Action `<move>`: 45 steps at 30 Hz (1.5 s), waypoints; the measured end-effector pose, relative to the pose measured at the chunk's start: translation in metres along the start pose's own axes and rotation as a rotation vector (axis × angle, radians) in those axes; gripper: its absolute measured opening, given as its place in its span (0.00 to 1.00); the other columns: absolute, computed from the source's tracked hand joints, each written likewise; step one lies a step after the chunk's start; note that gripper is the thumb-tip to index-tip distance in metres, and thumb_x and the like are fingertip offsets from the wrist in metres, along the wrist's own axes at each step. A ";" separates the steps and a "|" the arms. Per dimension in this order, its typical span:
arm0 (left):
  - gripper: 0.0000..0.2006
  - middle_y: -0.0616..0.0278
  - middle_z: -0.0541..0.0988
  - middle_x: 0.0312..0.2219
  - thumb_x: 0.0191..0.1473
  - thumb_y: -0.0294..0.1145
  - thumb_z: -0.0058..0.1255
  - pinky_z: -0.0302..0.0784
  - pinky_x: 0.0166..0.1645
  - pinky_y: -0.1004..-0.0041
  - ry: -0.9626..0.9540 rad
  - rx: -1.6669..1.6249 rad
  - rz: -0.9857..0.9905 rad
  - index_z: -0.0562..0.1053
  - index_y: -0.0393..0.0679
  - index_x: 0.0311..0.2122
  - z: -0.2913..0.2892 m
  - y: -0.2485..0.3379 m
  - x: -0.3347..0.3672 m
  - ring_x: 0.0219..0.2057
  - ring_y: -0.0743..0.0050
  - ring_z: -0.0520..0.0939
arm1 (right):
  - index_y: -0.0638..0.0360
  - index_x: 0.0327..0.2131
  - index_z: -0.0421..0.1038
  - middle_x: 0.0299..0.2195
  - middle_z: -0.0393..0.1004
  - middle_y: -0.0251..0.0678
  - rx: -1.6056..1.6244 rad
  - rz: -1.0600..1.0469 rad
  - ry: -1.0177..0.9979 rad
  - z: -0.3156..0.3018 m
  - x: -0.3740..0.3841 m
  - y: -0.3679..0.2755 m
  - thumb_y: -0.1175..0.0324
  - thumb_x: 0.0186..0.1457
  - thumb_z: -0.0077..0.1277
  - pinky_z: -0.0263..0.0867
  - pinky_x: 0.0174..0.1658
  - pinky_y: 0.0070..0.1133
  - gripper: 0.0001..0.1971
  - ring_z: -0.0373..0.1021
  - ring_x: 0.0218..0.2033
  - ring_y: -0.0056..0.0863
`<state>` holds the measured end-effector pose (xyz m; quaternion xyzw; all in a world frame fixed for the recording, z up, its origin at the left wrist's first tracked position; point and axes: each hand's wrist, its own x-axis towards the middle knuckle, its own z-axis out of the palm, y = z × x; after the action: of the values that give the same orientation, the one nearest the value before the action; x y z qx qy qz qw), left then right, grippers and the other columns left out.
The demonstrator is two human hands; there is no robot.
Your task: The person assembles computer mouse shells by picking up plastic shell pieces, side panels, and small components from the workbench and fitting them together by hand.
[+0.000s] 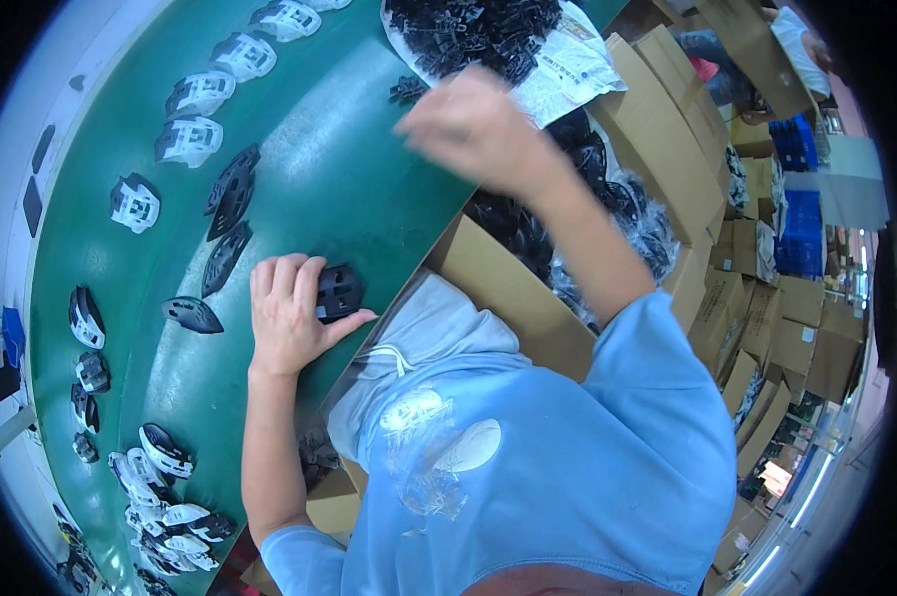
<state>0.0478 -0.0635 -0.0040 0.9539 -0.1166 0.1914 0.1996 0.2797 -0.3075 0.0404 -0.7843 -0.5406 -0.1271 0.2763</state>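
Observation:
My left hand (287,310) grips a black molded plastic shell (341,292) near the table's front edge, its fingers along the far side and the thumb stretched along the near side. My right hand (473,124) is raised over the table, beside a heap of small black plastic clips (478,35). Motion smears its fingers, so whether it holds anything cannot be made out. Beyond my left hand lie loose black plastic shells, one a pointed oval (192,314), another a slotted piece (225,258).
White-and-black shells (190,141) stand in a row along the far side of the green table (299,189). More shells (165,517) are piled at lower left. An opened carton (508,283) with black parts and plastic bags stands against the table on my right; stacked cartons (726,308) are behind.

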 end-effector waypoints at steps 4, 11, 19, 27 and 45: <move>0.36 0.55 0.76 0.35 0.37 0.60 0.74 0.72 0.45 0.57 0.056 0.057 -0.084 0.75 0.38 0.41 -0.040 -0.021 -0.011 0.36 0.52 0.76 | 0.46 0.41 0.84 0.34 0.77 0.30 -0.443 0.141 -0.104 -0.033 -0.003 0.074 0.63 0.49 0.67 0.72 0.45 0.30 0.13 0.72 0.40 0.34; 0.32 0.47 0.80 0.47 0.48 0.50 0.70 0.73 0.56 0.56 0.156 0.404 -0.678 0.75 0.35 0.51 -0.135 -0.171 -0.046 0.48 0.44 0.79 | 0.56 0.36 0.82 0.30 0.75 0.34 -0.467 0.041 -0.139 -0.036 0.000 0.111 0.69 0.52 0.63 0.70 0.38 0.34 0.07 0.72 0.36 0.38; 0.42 0.55 0.64 0.67 0.46 0.30 0.65 0.61 0.72 0.56 -0.274 0.735 -0.138 0.65 0.58 0.68 -0.117 -0.231 0.022 0.66 0.49 0.66 | 0.62 0.45 0.81 0.29 0.78 0.25 0.145 0.389 0.110 -0.038 -0.005 0.075 0.73 0.64 0.56 0.63 0.29 0.14 0.08 0.68 0.28 0.09; 0.36 0.49 0.77 0.52 0.49 0.33 0.68 0.72 0.62 0.60 -0.409 0.407 -0.475 0.67 0.46 0.64 -0.139 -0.239 0.037 0.55 0.49 0.75 | 0.64 0.46 0.78 0.32 0.82 0.28 0.593 0.506 0.107 0.009 0.012 -0.044 0.79 0.59 0.60 0.65 0.30 0.10 0.11 0.72 0.29 0.08; 0.36 0.62 0.77 0.43 0.58 0.56 0.63 0.76 0.48 0.74 0.497 -1.136 -0.852 0.64 0.37 0.57 0.008 -0.005 -0.029 0.43 0.78 0.78 | 0.62 0.37 0.72 0.30 0.75 0.26 1.474 0.718 -0.020 0.121 0.013 -0.156 0.77 0.57 0.65 0.67 0.34 0.10 0.10 0.69 0.31 0.08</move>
<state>0.0259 -0.0587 -0.0246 0.5954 0.2301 0.2179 0.7383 0.1293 -0.1871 -0.0049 -0.5278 -0.2038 0.3639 0.7399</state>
